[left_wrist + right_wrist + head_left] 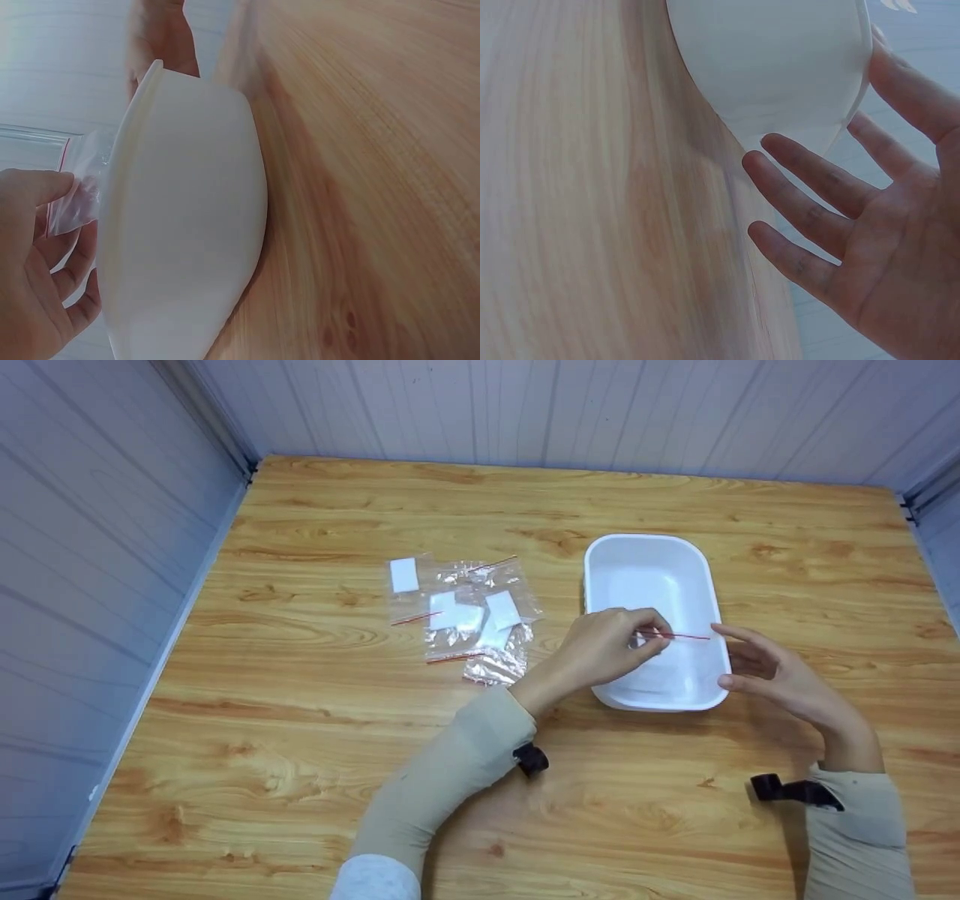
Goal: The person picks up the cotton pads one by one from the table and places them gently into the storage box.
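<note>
A small clear zip-lock bag point(688, 637) with a red seal line hangs over the white plastic basin point(651, 540). My left hand point(600, 649) pinches it by the edge between thumb and fingers. In the left wrist view the zip-lock bag point(79, 199) lies just past the rim of the basin point(180, 210), its lower part hidden behind the wall. At the basin's right side, the thumb and a finger of my right hand point(799, 682) touch the rim. The other fingers of the right hand point(885, 232) are spread and nearly straight beside the outer wall.
Left of the basin lies an overlapping pile of clear zip-lock bags point(457, 643) with red seal lines and white square pieces inside. Everything stands on a wood-grain table point(300, 735). Pale panel walls point(510, 412) border its back and sides.
</note>
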The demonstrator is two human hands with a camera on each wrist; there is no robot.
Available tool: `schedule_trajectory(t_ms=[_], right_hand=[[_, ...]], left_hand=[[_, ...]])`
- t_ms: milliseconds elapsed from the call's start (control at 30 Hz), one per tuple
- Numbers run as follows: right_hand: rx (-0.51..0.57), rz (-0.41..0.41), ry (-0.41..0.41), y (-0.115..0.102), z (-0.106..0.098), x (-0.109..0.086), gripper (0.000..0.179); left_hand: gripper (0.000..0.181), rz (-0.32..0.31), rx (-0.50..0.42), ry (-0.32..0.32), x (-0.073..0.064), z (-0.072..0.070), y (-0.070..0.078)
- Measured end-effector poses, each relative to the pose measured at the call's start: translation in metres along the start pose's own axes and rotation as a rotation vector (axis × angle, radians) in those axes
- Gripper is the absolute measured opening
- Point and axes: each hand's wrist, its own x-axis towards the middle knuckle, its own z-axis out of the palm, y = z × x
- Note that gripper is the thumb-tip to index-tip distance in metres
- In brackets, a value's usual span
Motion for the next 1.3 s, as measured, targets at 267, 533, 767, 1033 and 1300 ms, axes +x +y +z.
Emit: schedule_trajectory(t_ms=[267,533,767,1033,1300], right_hand=[[0.051,0.003,-0.013,0.0,0.001,-0.001,0.066],[0.041,0.02,-0.005,-0.001,0.001,-0.001,0.066],[0.045,0.024,-0.01,-0.001,0.0,-0.001,0.066],[0.041,0.019,-0.014,0.0,0.0,-0.002,0.066],[0.046,0.021,-0.01,-0.002,0.001,-0.001,0.066]], left_hand=[[0.018,0.001,0.005,0.005,0.0,-0.006,-0.003],[0.022,0.06,0.006,0.036,-0.003,-0.022,0.0],[0.02,0.097,-0.026,0.086,-0.008,-0.037,-0.005],[0.018,0.105,-0.033,0.111,-0.017,-0.051,-0.02],[0.02,0.052,0.008,0.067,-0.031,-0.068,-0.037]])
